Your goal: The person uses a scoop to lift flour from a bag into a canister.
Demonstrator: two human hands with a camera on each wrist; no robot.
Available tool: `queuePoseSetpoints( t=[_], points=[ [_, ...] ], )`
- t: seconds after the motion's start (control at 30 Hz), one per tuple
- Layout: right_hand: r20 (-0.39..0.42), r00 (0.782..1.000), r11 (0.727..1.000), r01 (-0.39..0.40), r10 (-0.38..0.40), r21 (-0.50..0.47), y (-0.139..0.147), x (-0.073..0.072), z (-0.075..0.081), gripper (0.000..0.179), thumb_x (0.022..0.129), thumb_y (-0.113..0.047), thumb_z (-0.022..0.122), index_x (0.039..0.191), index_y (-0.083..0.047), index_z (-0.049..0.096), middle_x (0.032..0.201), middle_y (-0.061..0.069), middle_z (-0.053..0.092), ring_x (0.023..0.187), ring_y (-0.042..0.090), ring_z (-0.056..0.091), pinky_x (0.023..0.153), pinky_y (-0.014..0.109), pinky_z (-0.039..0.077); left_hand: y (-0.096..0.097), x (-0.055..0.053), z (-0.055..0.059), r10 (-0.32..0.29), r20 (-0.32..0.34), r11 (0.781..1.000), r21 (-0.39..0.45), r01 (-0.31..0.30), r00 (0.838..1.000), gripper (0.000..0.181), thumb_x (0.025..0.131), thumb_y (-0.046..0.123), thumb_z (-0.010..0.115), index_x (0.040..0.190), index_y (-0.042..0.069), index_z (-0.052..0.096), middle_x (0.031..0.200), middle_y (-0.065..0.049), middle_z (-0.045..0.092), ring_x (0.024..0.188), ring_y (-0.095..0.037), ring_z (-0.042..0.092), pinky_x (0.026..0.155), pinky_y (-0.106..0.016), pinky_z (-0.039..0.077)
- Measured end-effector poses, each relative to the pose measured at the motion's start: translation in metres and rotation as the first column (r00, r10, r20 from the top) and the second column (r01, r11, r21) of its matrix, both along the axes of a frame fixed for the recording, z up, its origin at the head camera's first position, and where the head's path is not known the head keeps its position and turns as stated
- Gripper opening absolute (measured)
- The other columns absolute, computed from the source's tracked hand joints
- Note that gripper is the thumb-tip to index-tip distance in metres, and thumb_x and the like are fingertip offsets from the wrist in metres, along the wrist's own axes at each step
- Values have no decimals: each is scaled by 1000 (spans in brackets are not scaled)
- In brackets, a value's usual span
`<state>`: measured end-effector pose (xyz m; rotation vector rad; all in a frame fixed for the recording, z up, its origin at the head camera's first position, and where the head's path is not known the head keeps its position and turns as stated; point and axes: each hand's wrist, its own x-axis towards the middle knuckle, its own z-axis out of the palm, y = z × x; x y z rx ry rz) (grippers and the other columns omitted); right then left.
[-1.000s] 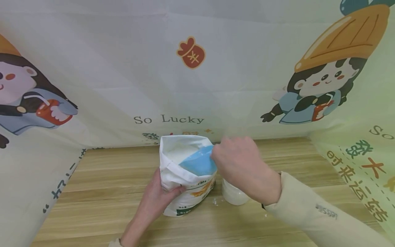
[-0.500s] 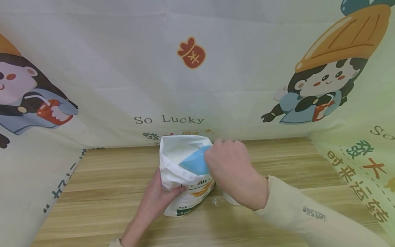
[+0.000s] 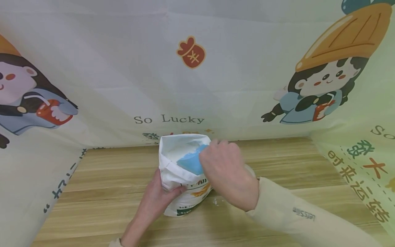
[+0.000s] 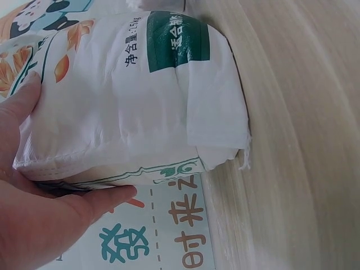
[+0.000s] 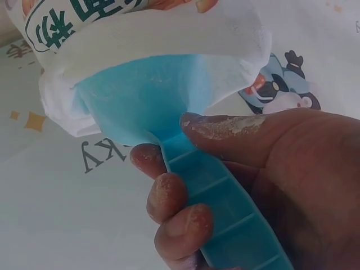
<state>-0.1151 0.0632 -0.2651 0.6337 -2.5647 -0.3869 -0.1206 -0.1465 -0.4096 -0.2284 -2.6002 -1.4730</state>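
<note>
A white flour bag (image 3: 172,175) with a folded-down top stands on the table, its mouth facing up and white flour (image 3: 176,151) inside. My left hand (image 3: 165,192) grips the bag's left side, thumb on the front; in the left wrist view its fingers (image 4: 112,197) spread around the bag. Curled around the ribbed handle of a blue scoop (image 5: 225,214), my right hand (image 3: 226,171) holds it with the bowl (image 3: 191,161) inside the bag's mouth. White powder dusts the right thumb (image 5: 225,130) and fingertips. The scoop's front end is hidden in the bag.
Right of the bag, a pale round container (image 3: 250,170) is mostly hidden behind the right hand. Spilled powder (image 3: 218,201) lies on the wooden table (image 3: 123,206). Printed cloth (image 3: 240,68) walls off the back and both sides.
My right hand has moved left toward the bag with the scoop, covering the round container more. Flour now shows along the scoop's edge. The left hand and bag have stayed nearly still.
</note>
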Motion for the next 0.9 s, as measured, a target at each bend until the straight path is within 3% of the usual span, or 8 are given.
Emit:
queuePoseSetpoints(
  t=[0.43,0.9],
  points=[
    [60,998,1000,16,-16,3,-4,-9,-7,24,88,-7,72,67,-10,61,60,2,42,52,15,42,41,27,36,0,-1,-1,6,-9,1000,-14,-6,1000,80,81,23,91,145,12,44,128,-9,65,115,-27,63,98,-51,51],
    [52,998,999,-38,39,-20,-1,-23,-19,17,91,-10,73,76,-7,64,65,3,45,53,15,41,42,27,36,-1,-1,-1,12,-3,1000,-11,-12,1000,77,80,21,92,141,9,46,123,-10,66,113,-28,64,97,-51,52]
  ],
)
